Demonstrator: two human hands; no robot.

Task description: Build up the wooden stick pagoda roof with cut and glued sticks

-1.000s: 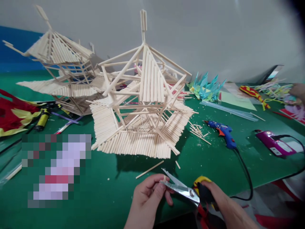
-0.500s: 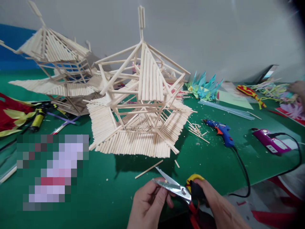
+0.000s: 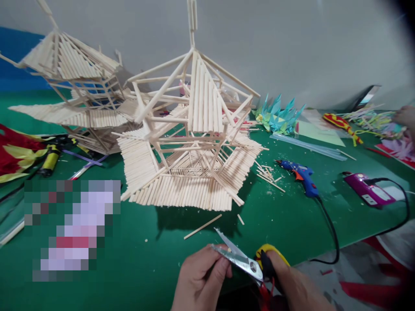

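My right hand [image 3: 287, 272] grips a pair of scissors [image 3: 241, 261] with handles in yellow, black and red. Their blades are parted and point up and left. My left hand [image 3: 202, 276] is closed in a pinch beside the blades, on a thin wooden stick [image 3: 229, 249]; only its pale end shows between the blades, the rest hidden by my fingers. Beyond my hands stands a pagoda-like model [image 3: 181, 190] built of wooden sticks, its upper roof covered on one panel only. A loose stick [image 3: 202, 226] lies in front of it.
A blue hot glue gun [image 3: 300, 175] lies right of the model, near a small pile of stick pieces [image 3: 267, 172]. A purple power strip [image 3: 368, 190] is farther right. Another stick pagoda [image 3: 94, 119] stands left. Another person's hand [image 3: 405, 119] shows at the right edge.
The scissors and both hands have shifted slightly right in the view. The blades look slightly closer together around the stick. The model stands unchanged.
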